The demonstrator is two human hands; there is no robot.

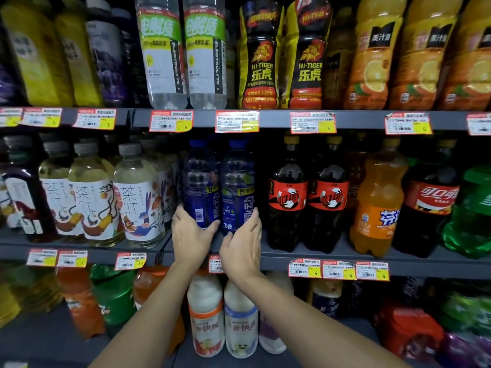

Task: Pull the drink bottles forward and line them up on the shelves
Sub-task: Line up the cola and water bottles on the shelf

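Note:
Two blue drink bottles stand side by side on the middle shelf (pixel 332 257). My left hand (pixel 190 237) wraps around the base of the left blue bottle (pixel 200 181). My right hand (pixel 241 247) wraps around the base of the right blue bottle (pixel 237 181). Both bottles are upright, near the shelf's front edge. Their lower parts are hidden behind my hands.
Pale tea bottles (pixel 138 192) stand directly left of the blue pair, dark cola bottles (pixel 287 197) directly right, then an orange soda (pixel 377 203). Above are electrolyte bottles (pixel 162 54) and Hi-Tiger bottles (pixel 259 57). White yogurt drink bottles (pixel 206 314) stand on the lower shelf.

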